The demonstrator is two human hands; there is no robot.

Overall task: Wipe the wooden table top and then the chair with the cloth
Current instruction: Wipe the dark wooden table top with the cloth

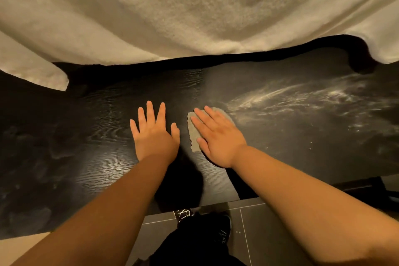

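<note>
A dark wooden table top point(90, 127) with visible grain fills the middle of the view. A small grey cloth point(193, 134) lies flat on it near the centre. My right hand point(218, 136) presses on the cloth with straight fingers, covering most of it. My left hand point(154, 134) rests flat on the bare wood just left of the cloth, fingers spread. Pale dusty streaks point(302, 97) cover the table to the right of the cloth. No chair is in view.
A thick cream fleece blanket point(194, 6) hangs over the far side of the table and covers its back edge. Below the near table edge are dark floor tiles point(254, 233) and my dark trouser leg and shoe point(203, 235).
</note>
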